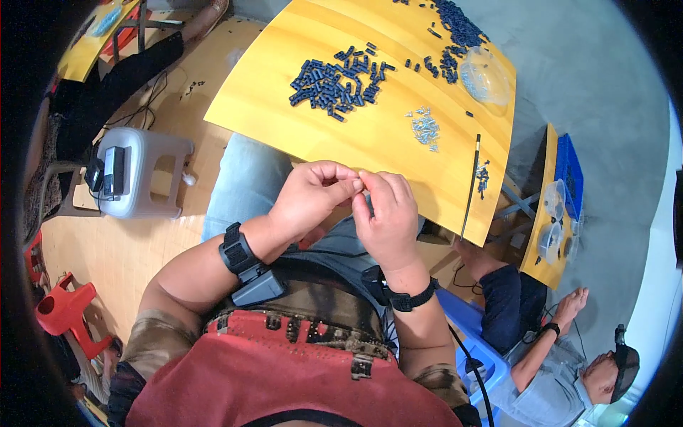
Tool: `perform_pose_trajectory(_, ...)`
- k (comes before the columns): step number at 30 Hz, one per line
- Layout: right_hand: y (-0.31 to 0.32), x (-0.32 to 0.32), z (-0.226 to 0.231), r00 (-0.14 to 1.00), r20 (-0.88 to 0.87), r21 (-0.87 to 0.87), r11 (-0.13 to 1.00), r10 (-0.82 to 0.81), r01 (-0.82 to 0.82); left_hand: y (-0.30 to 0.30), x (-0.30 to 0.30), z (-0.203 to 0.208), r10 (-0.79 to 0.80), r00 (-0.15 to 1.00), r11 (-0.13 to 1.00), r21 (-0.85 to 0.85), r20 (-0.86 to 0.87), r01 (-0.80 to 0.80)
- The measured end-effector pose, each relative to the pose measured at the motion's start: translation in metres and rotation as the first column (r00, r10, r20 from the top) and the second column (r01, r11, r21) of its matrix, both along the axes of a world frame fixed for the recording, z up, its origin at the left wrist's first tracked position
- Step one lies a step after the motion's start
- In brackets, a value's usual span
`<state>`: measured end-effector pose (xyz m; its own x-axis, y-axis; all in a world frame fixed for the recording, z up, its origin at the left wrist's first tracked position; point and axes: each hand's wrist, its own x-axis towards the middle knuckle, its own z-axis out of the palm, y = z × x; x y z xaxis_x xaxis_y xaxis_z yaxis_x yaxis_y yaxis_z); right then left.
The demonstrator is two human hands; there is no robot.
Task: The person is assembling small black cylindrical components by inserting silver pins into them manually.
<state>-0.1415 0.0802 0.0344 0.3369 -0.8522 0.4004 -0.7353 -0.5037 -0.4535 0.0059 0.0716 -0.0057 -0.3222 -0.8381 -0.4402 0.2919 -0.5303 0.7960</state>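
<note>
My left hand (318, 191) and my right hand (386, 213) meet at the near edge of the yellow table (284, 135), above my lap. Thumbs and fingertips of both are pinched together, touching each other. Whatever they hold is too small or too hidden to make out. Beyond them on the tabletop lies a loose pile of small black plastic parts (331, 84). To its right is a small heap of silvery screws or pins (425, 129). A thin black rod (471, 188) rests near the right edge, beside a few small dark pieces (482, 178).
A clear plastic tub (485, 77) stands at the table's far right, next to a bigger heap of black parts (455, 28). A grey stool (146, 171) with a device on it stands left; a red stool (67, 313) is lower left. Another person (555, 377) sits at lower right.
</note>
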Motion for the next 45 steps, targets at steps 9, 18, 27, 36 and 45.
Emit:
perform_pose_trajectory(9, 0.003, -0.003, 0.006, 0.999, 0.054, 0.046, 0.999, -0.002, 0.0, 0.001, -0.001, 0.01, -0.007, 0.999, 1.0, 0.0, -0.034, 0.007)
perform_pose_trajectory(18, 0.005, -0.006, 0.005, 0.995, 0.096, 0.019, 0.999, -0.031, 0.029, 0.002, -0.002, 0.014, -0.018, 0.997, 0.999, -0.03, -0.07, 0.016)
perform_pose_trajectory(27, -0.003, -0.01, 0.012, 0.996, 0.094, 0.096, 0.995, -0.007, -0.002, -0.004, -0.002, 0.008, -0.017, 0.999, 1.0, -0.014, -0.037, 0.017)
perform_pose_trajectory(36, -0.059, -0.069, 0.036, 0.979, 0.056, 0.211, 0.961, -0.197, 0.181, -0.031, 0.008, 0.012, -0.018, 0.997, 0.999, -0.04, -0.077, 0.015)
perform_pose_trajectory(45, -0.182, -0.134, 0.017, 0.938, -0.008, 0.21, 0.916, -0.347, 0.341, -0.065, 0.004, 0.01, -0.112, 0.983, 0.993, -0.06, -0.148, 0.105)
